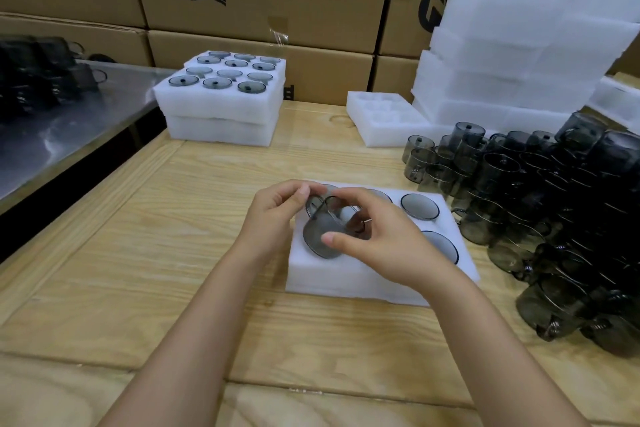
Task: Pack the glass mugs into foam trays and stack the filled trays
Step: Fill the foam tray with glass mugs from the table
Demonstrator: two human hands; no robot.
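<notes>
Well beyond my fingers to the left, two filled trays [221, 104] sit stacked. My left hand [277, 215] pinches the rim of a smoky glass mug [320, 236] with curled fingertips. The mug tilts over the left end of the foam tray [346, 279], just beneath my fingers. My right hand [388, 246] grips its other side, thumb pressed on the glass, fingers curled over the top. Just past my right knuckles, seated mugs [419, 206] fill pockets. Farther right, a heap of mugs [554, 218] lies on the wooden table [138, 253].
</notes>
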